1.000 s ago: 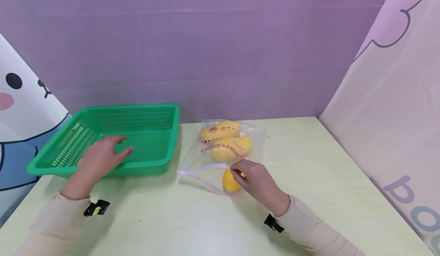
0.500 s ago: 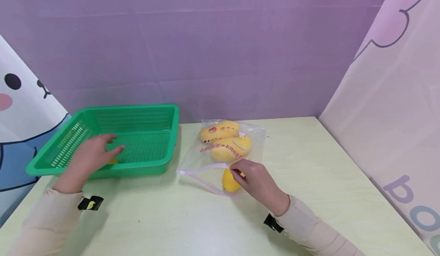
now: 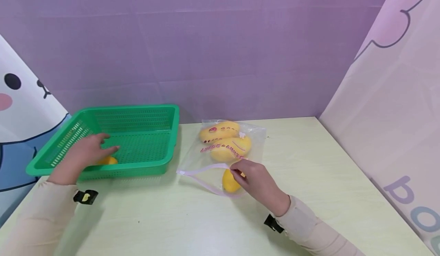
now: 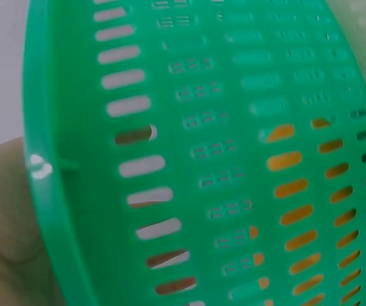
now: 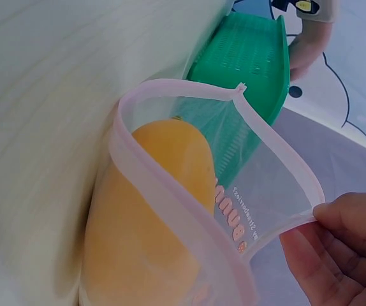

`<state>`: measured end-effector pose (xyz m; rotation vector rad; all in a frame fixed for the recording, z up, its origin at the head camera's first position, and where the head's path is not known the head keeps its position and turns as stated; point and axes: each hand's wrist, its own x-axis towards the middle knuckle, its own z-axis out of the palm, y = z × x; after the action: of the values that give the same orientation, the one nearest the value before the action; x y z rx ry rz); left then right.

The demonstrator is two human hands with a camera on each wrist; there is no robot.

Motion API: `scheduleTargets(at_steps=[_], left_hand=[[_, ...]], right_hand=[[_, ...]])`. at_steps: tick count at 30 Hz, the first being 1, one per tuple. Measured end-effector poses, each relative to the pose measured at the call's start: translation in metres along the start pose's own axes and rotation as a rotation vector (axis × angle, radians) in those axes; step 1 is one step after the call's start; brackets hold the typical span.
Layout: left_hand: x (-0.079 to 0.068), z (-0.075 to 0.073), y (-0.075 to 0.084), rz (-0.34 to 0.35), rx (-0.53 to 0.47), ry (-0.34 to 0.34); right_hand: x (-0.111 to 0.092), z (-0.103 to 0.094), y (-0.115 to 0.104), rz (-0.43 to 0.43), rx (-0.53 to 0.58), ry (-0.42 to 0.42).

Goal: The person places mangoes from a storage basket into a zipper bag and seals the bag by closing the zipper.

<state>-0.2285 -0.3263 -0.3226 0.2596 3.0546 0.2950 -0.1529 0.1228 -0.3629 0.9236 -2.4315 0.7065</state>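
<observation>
My left hand (image 3: 84, 153) reaches over the near rim into the green basket (image 3: 148, 167), thumb and fingers spread apart. Beneath it, partly hidden, lies a yellow fruit (image 3: 110, 160); the left wrist view shows its orange colour (image 4: 296, 214) through the slots. With thumb and fingertips my right hand (image 3: 258, 181) pinches the pink-edged mouth of a clear zip bag (image 3: 192, 158), holding it open. Two mangoes (image 3: 220, 132) lie deeper in the bag. A third yellow fruit (image 3: 229, 181) sits just inside the mouth, large in the right wrist view (image 5: 145, 236).
The basket stands at the left of the pale table (image 3: 185, 225), against the purple backdrop (image 3: 220, 57). To its right lies the bag. Printed cloth panels (image 3: 388, 115) close off both sides.
My left hand has shifted left inside the basket, and more of the yellow fruit shows to the right of its wrist. My right hand and the bag stay in place.
</observation>
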Motion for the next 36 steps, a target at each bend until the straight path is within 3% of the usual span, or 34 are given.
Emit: scheduleTargets(at_steps=[11, 22, 36], left_hand=[[0.004, -0.006, -0.015, 0.006, -0.029, -0.126], [0.006, -0.009, -0.039, 0.062, -0.024, -0.235], [0.010, -0.016, -0.055, 0.086, -0.059, -0.449]], right_hand=[[-0.002, 0.002, 0.002, -0.043, 0.004, 0.048], [-0.002, 0.003, 0.002, -0.040, 0.016, 0.040], [-0.003, 0.003, 0.002, -0.020, 0.021, 0.032]])
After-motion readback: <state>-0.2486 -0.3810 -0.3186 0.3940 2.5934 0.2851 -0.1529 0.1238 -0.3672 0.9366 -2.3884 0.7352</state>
